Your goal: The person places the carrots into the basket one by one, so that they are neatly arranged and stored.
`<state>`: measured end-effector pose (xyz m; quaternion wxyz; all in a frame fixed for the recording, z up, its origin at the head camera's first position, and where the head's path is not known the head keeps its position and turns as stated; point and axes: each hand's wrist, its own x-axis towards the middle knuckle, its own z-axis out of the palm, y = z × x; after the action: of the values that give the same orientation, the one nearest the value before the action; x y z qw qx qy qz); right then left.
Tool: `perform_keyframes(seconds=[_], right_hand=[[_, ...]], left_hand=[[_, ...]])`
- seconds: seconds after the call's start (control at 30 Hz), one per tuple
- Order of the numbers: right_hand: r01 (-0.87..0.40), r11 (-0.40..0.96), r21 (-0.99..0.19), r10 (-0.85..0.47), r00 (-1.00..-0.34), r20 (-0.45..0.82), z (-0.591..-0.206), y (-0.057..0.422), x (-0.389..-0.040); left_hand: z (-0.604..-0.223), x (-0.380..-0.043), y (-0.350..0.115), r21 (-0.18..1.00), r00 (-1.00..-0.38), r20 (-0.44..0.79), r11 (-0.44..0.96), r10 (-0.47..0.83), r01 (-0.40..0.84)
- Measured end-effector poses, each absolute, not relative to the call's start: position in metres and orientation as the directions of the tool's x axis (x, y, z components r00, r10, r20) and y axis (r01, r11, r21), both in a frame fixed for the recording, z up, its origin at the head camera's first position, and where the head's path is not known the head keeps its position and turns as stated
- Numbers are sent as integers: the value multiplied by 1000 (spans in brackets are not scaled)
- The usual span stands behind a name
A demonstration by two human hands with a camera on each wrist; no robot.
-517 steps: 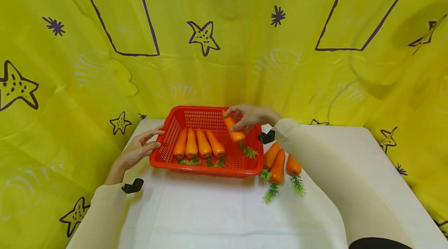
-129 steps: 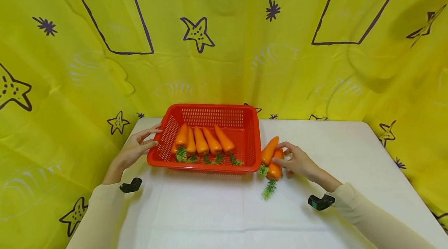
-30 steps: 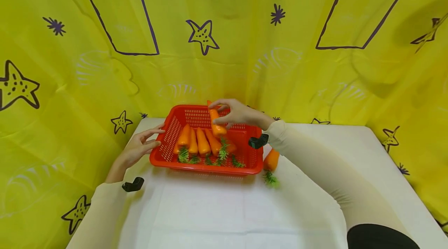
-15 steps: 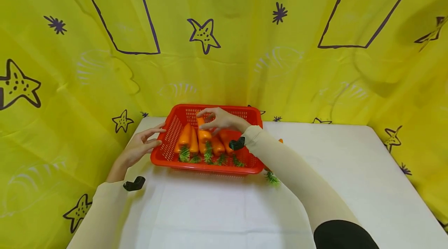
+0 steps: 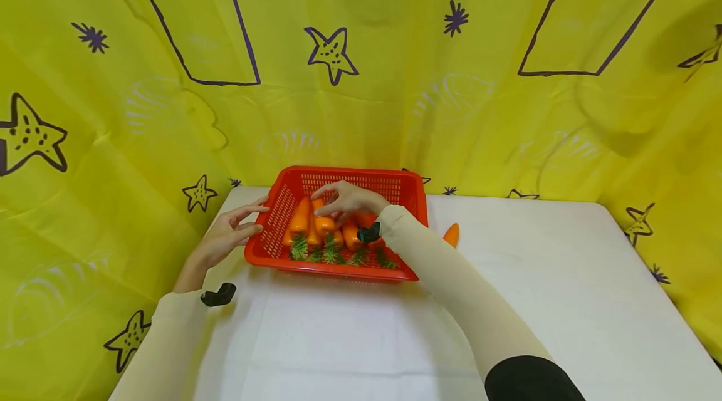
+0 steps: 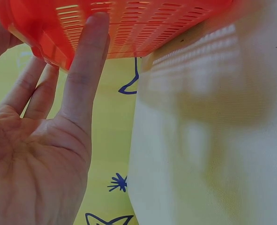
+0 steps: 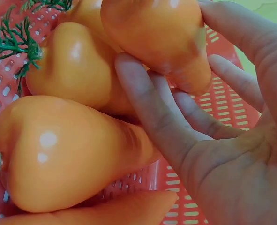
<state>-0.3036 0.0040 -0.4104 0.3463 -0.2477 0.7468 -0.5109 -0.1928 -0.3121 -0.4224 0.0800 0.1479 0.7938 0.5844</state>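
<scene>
A red perforated basket [image 5: 338, 269] holds several orange toy carrots [image 5: 301, 220] with green tops. My right hand [image 5: 350, 199] reaches inside and pinches one carrot [image 5: 324, 224] low over the others, its green top toward the front. Seen from the right wrist, that carrot [image 7: 152, 33] sits between the fingers above two neighbours. At the basket's left side, my left hand [image 5: 228, 235] touches the rim with straight fingers. One straight digit [image 6: 84, 70] lies against the slotted outer wall in the left wrist view. Beyond the basket, one carrot [image 5: 452, 235] shows only its tip past the right sleeve.
A white cloth [image 5: 316, 332] covers the table. Behind and along both sides hangs a yellow curtain [image 5: 372, 119] printed with starfish. The right sleeve [image 5: 440, 276] crosses over the basket's front right corner.
Carrots from the table's right side have gone into the basket, leaving one out there. In the last second my right hand carried a carrot left and lowered it. The left hand stayed at the rim.
</scene>
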Motion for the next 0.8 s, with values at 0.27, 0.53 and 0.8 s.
perform_keyframes(seconds=[0.27,0.53,0.8], right_hand=[[23,358,-933,-732,-614,-296,-411,4,-305],[56,362,-931,-723,-613,-318,-414,3,-305],[62,355,-933,-734,-599,-320,-414,3,-304]], left_hand=[[-421,-194,-311,958,-939,54,247,340,144],[-421,-193,-311,956,-938,58,253,341,151],[-422,-192,-311,950,-940,60,270,335,157]])
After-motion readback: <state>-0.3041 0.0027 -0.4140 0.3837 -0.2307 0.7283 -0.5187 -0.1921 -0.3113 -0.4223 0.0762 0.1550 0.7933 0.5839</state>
